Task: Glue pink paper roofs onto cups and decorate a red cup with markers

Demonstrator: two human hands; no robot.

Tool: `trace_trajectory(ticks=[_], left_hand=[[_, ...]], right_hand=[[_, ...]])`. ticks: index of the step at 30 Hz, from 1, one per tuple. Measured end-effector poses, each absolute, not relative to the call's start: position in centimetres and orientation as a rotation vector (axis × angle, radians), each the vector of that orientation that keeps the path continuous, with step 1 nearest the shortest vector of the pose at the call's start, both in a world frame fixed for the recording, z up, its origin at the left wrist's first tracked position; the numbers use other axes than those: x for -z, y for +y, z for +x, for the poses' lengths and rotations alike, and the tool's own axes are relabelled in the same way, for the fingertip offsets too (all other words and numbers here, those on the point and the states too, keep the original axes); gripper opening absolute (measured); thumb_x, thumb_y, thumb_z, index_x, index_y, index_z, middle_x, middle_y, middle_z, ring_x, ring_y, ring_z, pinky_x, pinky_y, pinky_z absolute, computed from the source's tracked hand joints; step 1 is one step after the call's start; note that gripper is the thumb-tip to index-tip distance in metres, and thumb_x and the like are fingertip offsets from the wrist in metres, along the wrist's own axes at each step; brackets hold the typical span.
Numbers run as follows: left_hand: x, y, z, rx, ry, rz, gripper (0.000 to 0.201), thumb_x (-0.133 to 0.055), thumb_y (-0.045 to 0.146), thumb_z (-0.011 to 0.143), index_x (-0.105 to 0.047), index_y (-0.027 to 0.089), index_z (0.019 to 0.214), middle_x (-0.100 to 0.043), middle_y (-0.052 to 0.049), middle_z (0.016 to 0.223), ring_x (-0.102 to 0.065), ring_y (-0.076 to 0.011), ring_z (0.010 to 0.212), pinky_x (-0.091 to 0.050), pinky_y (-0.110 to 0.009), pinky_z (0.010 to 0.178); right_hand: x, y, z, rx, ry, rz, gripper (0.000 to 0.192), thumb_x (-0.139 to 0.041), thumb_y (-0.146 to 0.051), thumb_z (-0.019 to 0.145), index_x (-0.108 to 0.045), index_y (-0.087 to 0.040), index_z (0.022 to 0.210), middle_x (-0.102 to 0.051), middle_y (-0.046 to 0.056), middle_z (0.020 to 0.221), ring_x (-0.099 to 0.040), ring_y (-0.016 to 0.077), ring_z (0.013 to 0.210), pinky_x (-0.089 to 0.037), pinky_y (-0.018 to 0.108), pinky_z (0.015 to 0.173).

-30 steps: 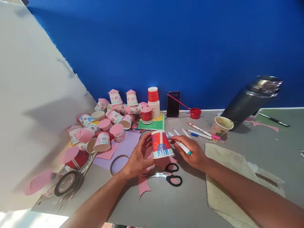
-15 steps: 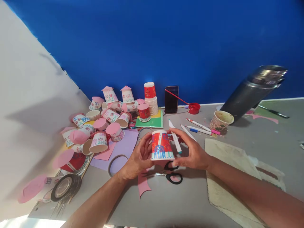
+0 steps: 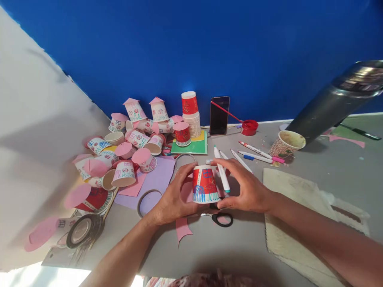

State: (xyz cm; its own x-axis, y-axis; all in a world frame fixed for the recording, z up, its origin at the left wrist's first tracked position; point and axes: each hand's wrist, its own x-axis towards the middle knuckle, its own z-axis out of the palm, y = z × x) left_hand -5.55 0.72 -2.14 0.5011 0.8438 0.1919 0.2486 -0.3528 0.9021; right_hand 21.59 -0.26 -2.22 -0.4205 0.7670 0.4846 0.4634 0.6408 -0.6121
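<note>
Between my hands is an upside-down red paper cup [image 3: 206,185], drawn with a blue window, a blue arch and green strokes along its white rim. My left hand [image 3: 176,197] curls round its left side, thumb low by the rim. At the right, my right hand [image 3: 251,189] steadies the cup with its thumb near the rim. A white marker [image 3: 222,172] with a teal tip, pointing down, is tucked in the fingers of that hand. Below the cup lie black-handled scissors [image 3: 224,220], partly hidden, and a pink paper scrap [image 3: 183,231].
Several decorated cups with pink paper tops [image 3: 124,173] are heaped at left, near a tape roll [image 3: 80,231] and purple paper [image 3: 160,171]. Behind stand stacked cups [image 3: 190,103] and a phone [image 3: 219,117]. Rightward are markers [image 3: 254,157], a patterned cup [image 3: 289,143], a flask [image 3: 329,103] and a cloth [image 3: 287,211].
The red cup has turned in my hands: the arch has shifted to its left side and the window now faces me. My view has tilted slightly. The marker stays in my right hand.
</note>
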Motion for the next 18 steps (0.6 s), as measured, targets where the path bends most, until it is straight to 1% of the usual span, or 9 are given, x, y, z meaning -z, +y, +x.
trace_trajectory(ticks=[1,2,4,5,6,8,12,14,18], left_hand=[[2.0,0.7,-5.4,-0.871,0.914,1.887,0.103,-0.097,0.037,0.071,-0.041,0.035,0.158,-0.047,-0.011,0.16,-0.056,-0.0358,0.142,-0.048,-0.055,0.122],[1.9,0.7,-5.3,-0.888,0.916,1.909,0.101,-0.097,0.037,0.071,-0.042,0.036,0.157,-0.049,-0.01,0.157,-0.058,-0.0348,0.14,-0.05,-0.055,0.121],[1.6,0.7,-5.2,-0.909,0.91,1.944,0.099,-0.096,0.037,0.071,-0.043,0.036,0.155,-0.051,-0.009,0.153,-0.059,-0.0337,0.136,-0.052,-0.054,0.118],[1.5,0.7,-5.1,-0.916,0.909,1.961,0.1,-0.097,0.036,0.07,-0.043,0.037,0.154,-0.052,-0.009,0.151,-0.059,-0.0336,0.135,-0.053,-0.053,0.116],[1.5,0.7,-5.1,-0.923,0.914,1.977,0.101,-0.097,0.036,0.069,-0.043,0.037,0.154,-0.053,-0.008,0.15,-0.059,-0.0334,0.135,-0.053,-0.053,0.115],[1.6,0.7,-5.1,-0.927,0.935,2.002,0.104,-0.099,0.036,0.067,-0.042,0.037,0.154,-0.053,-0.008,0.15,-0.06,-0.0326,0.134,-0.054,-0.052,0.115],[2.0,0.7,-5.1,-0.914,0.936,2.007,0.104,-0.099,0.036,0.068,-0.041,0.035,0.154,-0.052,-0.009,0.149,-0.059,-0.0321,0.133,-0.053,-0.052,0.115],[2.0,0.7,-5.1,-0.907,0.922,1.996,0.104,-0.099,0.035,0.068,-0.041,0.035,0.154,-0.052,-0.009,0.149,-0.059,-0.0321,0.134,-0.053,-0.052,0.115],[2.0,0.6,-5.2,-0.892,0.874,1.999,0.1,-0.096,0.032,0.073,-0.04,0.037,0.155,-0.049,-0.009,0.152,-0.056,-0.0325,0.138,-0.05,-0.052,0.118]], right_hand=[[1.9,-0.5,21.6,-0.514,-2.04,-0.941,0.093,-0.091,-0.049,0.08,-0.045,-0.028,0.157,-0.067,0.016,0.142,-0.069,0.0345,0.119,-0.061,0.049,0.097],[1.5,-0.7,21.6,-0.524,-1.981,-0.926,0.079,-0.086,-0.044,0.087,-0.047,-0.029,0.155,-0.07,0.014,0.138,-0.072,0.0313,0.116,-0.062,0.046,0.096],[0.8,-1.3,21.5,-0.531,-1.867,-0.874,0.048,-0.069,-0.029,0.101,-0.057,-0.03,0.148,-0.078,0.008,0.118,-0.076,0.0236,0.101,-0.062,0.039,0.091],[0.4,-1.5,21.5,-0.523,-1.839,-0.838,0.038,-0.062,-0.023,0.105,-0.062,-0.03,0.142,-0.079,0.006,0.106,-0.076,0.0209,0.093,-0.062,0.036,0.088],[0.1,-1.8,21.4,-0.509,-1.831,-0.792,0.033,-0.059,-0.02,0.106,-0.067,-0.029,0.136,-0.08,0.004,0.098,-0.076,0.0197,0.088,-0.062,0.035,0.085],[-0.4,-2.1,21.1,-0.474,-1.843,-0.71,0.026,-0.06,-0.02,0.105,-0.074,-0.026,0.126,-0.081,0.005,0.093,-0.076,0.0201,0.084,-0.063,0.034,0.079],[-0.5,-2.4,20.8,-0.491,-1.766,-0.782,0.015,-0.069,-0.019,0.098,-0.077,-0.025,0.109,-0.08,0.004,0.087,-0.073,0.0186,0.072,-0.059,0.03,0.063],[-0.2,-2.5,20.7,-0.524,-1.729,-0.856,0.011,-0.071,-0.02,0.097,-0.076,-0.025,0.105,-0.079,0.003,0.086,-0.072,0.0183,0.07,-0.057,0.029,0.06],[0.3,-2.6,20.9,-0.592,-1.749,-0.884,0.008,-0.068,-0.023,0.099,-0.074,-0.025,0.105,-0.077,0.004,0.086,-0.07,0.0188,0.069,-0.056,0.032,0.061]])
